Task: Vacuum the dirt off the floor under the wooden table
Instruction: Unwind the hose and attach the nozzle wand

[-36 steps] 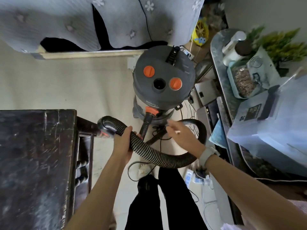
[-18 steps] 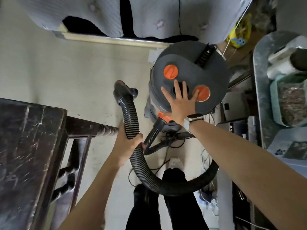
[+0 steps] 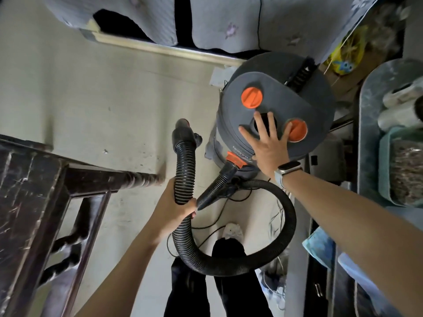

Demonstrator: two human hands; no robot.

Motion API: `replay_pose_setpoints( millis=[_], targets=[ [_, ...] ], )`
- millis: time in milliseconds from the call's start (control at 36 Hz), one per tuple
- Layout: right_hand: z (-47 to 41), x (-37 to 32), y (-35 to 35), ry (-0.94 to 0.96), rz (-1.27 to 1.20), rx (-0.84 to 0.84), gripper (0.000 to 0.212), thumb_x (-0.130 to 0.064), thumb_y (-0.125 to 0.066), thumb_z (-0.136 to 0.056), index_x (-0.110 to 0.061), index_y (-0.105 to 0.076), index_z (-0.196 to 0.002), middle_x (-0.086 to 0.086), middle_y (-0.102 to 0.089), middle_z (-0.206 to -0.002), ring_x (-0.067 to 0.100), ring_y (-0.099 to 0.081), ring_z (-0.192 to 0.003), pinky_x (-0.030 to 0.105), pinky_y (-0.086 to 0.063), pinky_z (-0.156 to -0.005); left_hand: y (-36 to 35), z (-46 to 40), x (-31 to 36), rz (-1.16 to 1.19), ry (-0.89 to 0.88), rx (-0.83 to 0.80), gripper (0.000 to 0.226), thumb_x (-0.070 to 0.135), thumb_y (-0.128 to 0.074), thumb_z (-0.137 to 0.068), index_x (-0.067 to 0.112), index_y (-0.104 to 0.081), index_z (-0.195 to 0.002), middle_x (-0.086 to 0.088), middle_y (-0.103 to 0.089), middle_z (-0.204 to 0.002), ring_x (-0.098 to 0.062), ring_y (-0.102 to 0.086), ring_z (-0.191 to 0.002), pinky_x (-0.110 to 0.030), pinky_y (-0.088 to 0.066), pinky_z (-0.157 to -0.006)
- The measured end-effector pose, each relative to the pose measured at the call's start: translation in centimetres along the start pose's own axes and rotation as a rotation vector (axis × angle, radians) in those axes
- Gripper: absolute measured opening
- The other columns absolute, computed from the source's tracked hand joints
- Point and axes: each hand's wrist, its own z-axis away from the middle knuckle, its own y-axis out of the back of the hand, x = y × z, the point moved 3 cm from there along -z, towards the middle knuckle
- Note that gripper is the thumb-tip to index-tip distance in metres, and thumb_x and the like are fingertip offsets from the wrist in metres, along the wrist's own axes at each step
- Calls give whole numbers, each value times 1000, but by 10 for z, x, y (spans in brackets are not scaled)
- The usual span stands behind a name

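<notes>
A grey drum vacuum with two orange knobs stands on the pale floor. My right hand lies flat on its lid, fingers spread, one fingertip touching the right orange knob. My left hand grips the black ribbed hose, which loops from the drum's orange inlet past my legs. The hose's nozzle end points away over the floor. The dark wooden table fills the lower left, its turned leg close to my left hand.
A sofa with grey-blue cushions runs along the top. A cluttered counter with containers lines the right side. Thin cables lie on the floor near my feet. Small specks of dirt dot the floor by the table leg.
My right hand left the hose, reached up and settled flat on the vacuum's lid. My left hand swung the hose's nozzle end from sideways to pointing away from me.
</notes>
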Motion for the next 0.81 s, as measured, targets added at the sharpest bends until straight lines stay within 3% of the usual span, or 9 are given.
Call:
replay_pose_setpoints(
  millis=[167,278,361,417,472,583,667,722,806],
  targets=[
    [-2,2,-2,25,-86,18,88,-14,-80,-65,-27,-40,-143,14,-16,-158,42,-14,-144,78,-7,-98,-12,-8,10,47,-41,53,30,9,-59,-68,19,-43,-90,0,-58,-58,-20,-58,-50,-29,-50,-52],
    [38,-18,2,113,-334,143,55,-41,-48,-89,-12,-47,-136,14,-37,-149,32,-30,-140,74,-16,-105,-11,-8,10,51,-37,77,28,8,-60,-75,12,-41,-96,-12,-57,-66,-18,-59,-51,-28,-49,-52],
    [105,-56,2,201,-810,-139,57,-49,-44,-89,-12,-50,-132,6,-57,-126,21,-51,-121,49,-40,-100,-9,-12,15,63,-45,94,26,-1,-60,-85,4,-38,-100,-19,-53,-72,-17,-58,-53,-23,-48,-50],
    [143,-85,5,170,-1021,-454,66,-60,-48,-83,-27,-41,-140,-7,-58,-126,8,-53,-116,35,-42,-100,-8,-17,22,68,-51,100,23,0,-57,-89,4,-38,-101,-18,-51,-78,-19,-59,-60,-20,-49,-51],
    [161,-110,4,164,-1044,-564,72,-60,-57,-79,-40,-27,-141,-17,-58,-118,4,-56,-109,30,-43,-96,-8,-19,30,77,-52,102,21,3,-58,-90,6,-39,-99,-15,-50,-82,-21,-58,-66,-18,-50,-52],
    [160,-124,4,-57,-963,-319,51,-43,-64,-83,-23,-44,-125,-7,-63,-93,17,-63,-84,31,-49,-72,-4,-18,35,133,-72,102,22,23,-64,-84,14,-44,-88,-8,-51,-80,-23,-58,-72,-29,-54,-65],
    [160,-130,13,-225,-1156,-231,25,-24,-68,-80,-16,-51,-97,-3,-60,-73,12,-59,-66,30,-48,-63,2,-11,34,446,-10,11,39,35,-61,-80,10,-46,-106,-7,-53,-84,-25,-63,-76,-35,-55,-69],
    [165,-145,27,-306,-1343,-223,22,-14,-68,-77,-10,-50,-89,-4,-52,-65,5,-50,-57,22,-43,-59,3,-2,36,661,67,-87,44,44,-60,-85,8,-48,-108,-7,-56,-85,-24,-67,-74,-35,-57,-68],
    [177,-176,42,-375,-1547,-243,34,-26,-67,-73,-6,-52,-96,-1,-54,-72,9,-51,-65,33,-47,-65,4,8,41,772,135,-164,50,48,-53,-81,7,-46,-107,-6,-59,-80,-21,-65,-63,-33,-57,-63]
  ],
)
